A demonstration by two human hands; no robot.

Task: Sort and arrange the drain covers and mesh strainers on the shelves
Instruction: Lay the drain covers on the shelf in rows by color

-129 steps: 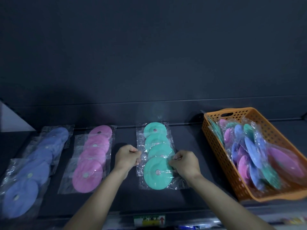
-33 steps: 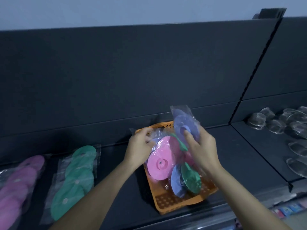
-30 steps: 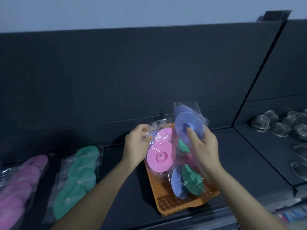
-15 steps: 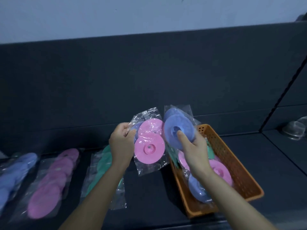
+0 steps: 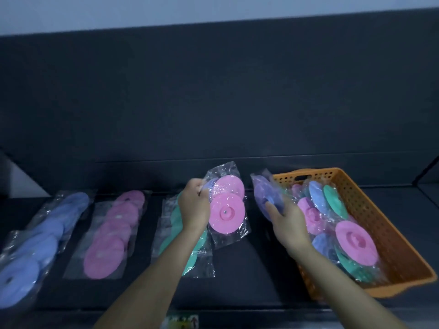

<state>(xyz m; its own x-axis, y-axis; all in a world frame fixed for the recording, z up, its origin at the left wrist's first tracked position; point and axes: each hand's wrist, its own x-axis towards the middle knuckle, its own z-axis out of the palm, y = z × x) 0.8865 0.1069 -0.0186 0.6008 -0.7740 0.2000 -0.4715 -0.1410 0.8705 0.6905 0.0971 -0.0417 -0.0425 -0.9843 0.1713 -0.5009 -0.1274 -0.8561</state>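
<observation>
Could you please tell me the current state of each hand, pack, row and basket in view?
left hand: shut on pink pack
pink pack: held up above the shelf
right hand: shut on purple pack
purple pack: held beside basket
orange basket: holding mixed bagged covers
blue row, pink row, green row: lying flat, overlapped

1. Bare dark shelf lies open between the green row and the orange basket.
2. Blue row and pink row crowd the left, narrow gaps between.
3. Basket blocks the right.

Pale wall above; label on shelf edge.
</observation>
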